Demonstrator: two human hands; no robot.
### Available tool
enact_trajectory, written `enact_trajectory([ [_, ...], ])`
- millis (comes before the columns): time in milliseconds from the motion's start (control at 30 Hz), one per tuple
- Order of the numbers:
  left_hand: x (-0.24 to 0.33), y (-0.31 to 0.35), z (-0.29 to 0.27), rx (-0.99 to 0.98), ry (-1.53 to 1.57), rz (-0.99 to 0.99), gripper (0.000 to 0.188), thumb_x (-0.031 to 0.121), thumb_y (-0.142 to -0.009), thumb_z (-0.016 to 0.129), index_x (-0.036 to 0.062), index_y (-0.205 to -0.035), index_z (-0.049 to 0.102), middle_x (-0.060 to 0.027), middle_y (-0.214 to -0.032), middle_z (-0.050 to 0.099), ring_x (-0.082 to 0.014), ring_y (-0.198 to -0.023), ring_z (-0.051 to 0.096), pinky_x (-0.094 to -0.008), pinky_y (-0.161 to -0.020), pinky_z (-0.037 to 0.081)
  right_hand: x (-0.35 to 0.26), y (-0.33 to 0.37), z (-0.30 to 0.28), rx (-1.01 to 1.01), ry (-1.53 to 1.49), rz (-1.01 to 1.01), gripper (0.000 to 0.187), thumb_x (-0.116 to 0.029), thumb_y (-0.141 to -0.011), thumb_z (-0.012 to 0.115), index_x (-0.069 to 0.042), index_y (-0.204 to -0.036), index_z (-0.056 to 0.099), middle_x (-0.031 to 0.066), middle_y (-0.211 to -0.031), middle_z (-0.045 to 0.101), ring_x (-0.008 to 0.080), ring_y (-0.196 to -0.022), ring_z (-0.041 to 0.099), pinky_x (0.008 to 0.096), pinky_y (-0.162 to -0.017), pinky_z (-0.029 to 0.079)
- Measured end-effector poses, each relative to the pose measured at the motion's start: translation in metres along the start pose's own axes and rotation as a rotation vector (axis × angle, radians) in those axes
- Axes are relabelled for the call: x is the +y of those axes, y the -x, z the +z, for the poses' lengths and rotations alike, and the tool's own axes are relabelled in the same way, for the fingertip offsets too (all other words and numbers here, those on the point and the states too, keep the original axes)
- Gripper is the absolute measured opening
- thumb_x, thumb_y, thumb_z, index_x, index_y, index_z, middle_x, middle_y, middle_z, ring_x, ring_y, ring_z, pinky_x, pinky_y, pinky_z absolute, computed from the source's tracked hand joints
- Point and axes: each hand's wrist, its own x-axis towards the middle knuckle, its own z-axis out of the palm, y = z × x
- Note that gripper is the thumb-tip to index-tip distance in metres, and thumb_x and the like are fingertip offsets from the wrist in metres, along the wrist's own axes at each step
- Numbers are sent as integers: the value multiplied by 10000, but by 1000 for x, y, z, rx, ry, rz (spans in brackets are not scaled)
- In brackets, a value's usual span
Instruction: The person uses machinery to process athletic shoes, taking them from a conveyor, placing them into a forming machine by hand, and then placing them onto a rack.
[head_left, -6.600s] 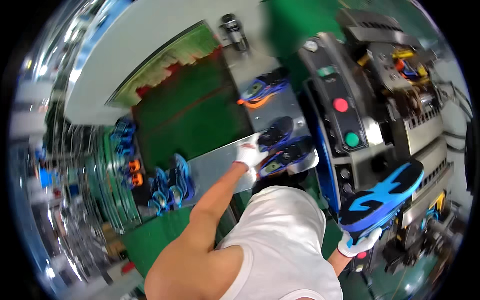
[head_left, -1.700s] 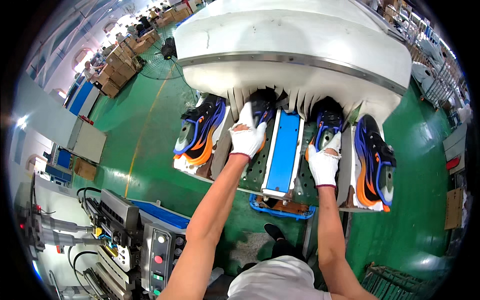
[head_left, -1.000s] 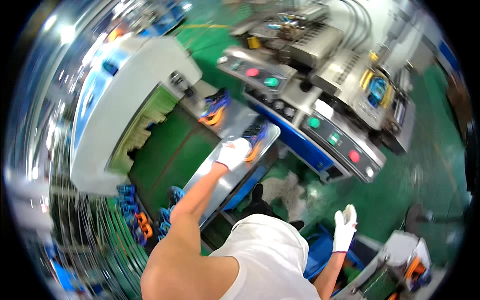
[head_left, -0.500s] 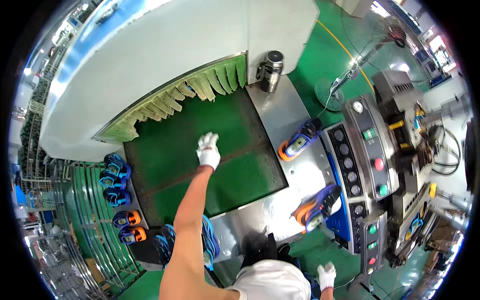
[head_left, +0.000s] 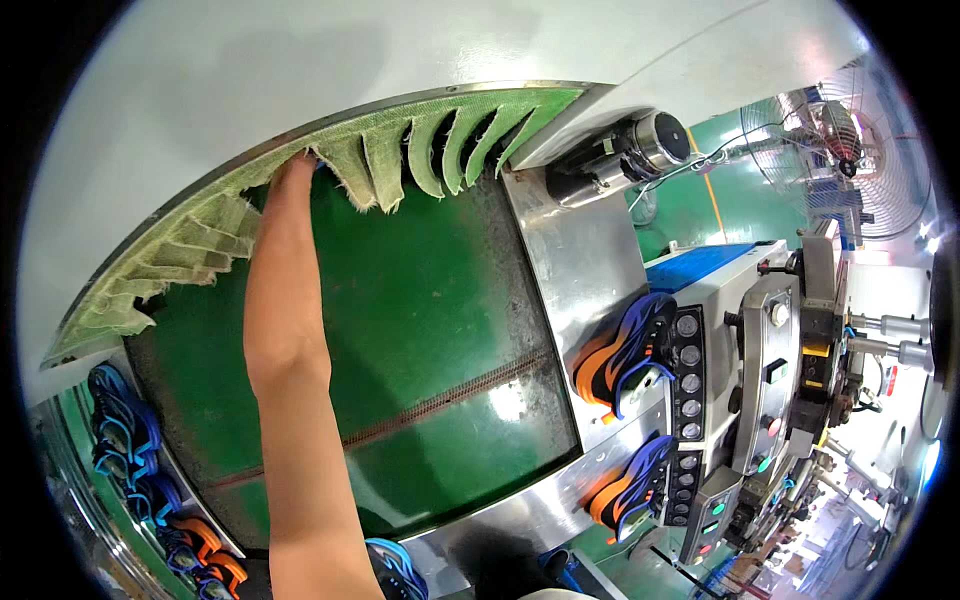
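My left forearm (head_left: 290, 290) stretches across the green belt (head_left: 430, 300) to the opening of a large pale machine. Behind the hanging green fabric strips (head_left: 365, 165) my left hand is hidden, and its fingers do not show. A small patch of blue shows beside the wrist, too small to name. No part of my right hand is in the picture. Two blue, black and orange sports shoes, an upper shoe (head_left: 625, 350) and a lower shoe (head_left: 635, 480), lie on the metal ledge at the right.
Several blue and orange shoes (head_left: 125, 425) line the left ledge. A light-blue shoe (head_left: 395, 570) is by the near edge. On the right ledge lies a steel flask (head_left: 620, 155), beside a control panel (head_left: 765, 400) with buttons and gauges. A fan (head_left: 845, 135) stands behind.
My left arm has moved forward, from over the belt to behind the strips. The view has come closer to the opening. My right hand has left the picture.
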Motion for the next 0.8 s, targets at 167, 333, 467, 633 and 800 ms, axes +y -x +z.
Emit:
enact_trajectory([
  [167, -1, 44, 2, -79, 28, 83, 675, 510, -1014, 412, 121, -1566, 438, -181, -1616, 421, -418, -1462, 408, -560, -1176, 342, -5, -13, -2, -8, 223, -184, 362, -310, -1007, 542, -61, -1253, 632, 222, -1179, 698, 400, -1133, 644, 494, -973, 515],
  [333, 61, 247, 11, 100, 174, 17, 742, 597, -866, 707, 61, -1364, 578, -277, -1367, 616, -438, -1296, 575, -553, -1098, 425, -44, -65, -7, 220, 276, -556, 365, -392, -960, 597, -112, -1169, 702, 212, -1154, 719, 401, -1089, 675, 519, -955, 524],
  [467, 46, 405, 45, 303, 583, 198, 603, 450, -679, 890, 49, -1051, 637, -216, -1025, 718, -423, -994, 689, -515, -888, 532, -167, -24, -25, 163, -256, -659, 619, -157, -883, 755, 38, -1427, 536, 199, -1415, 617, 288, -1248, 644, 385, -1028, 531],
  [633, 107, 566, -14, -272, 477, 474, 520, 447, -705, 843, 60, -1024, 707, -208, -1046, 719, -398, -999, 693, -486, -889, 546, -244, 64, -51, 80, -277, -1259, 725, -183, -853, 827, 51, -1447, 484, 242, -1428, 585, 320, -1343, 584, 397, -1118, 474],
  [800, 251, 681, -41, -290, 372, 1396, 415, 371, -738, 818, 66, -1000, 718, -199, -954, 709, -405, -899, 691, -469, -806, 558, -251, 73, -83, 319, 33, -1751, 992, -489, -813, 819, 54, -1519, 382, 289, -1540, 420, 449, -1441, 404, 469, -1217, 334],
])
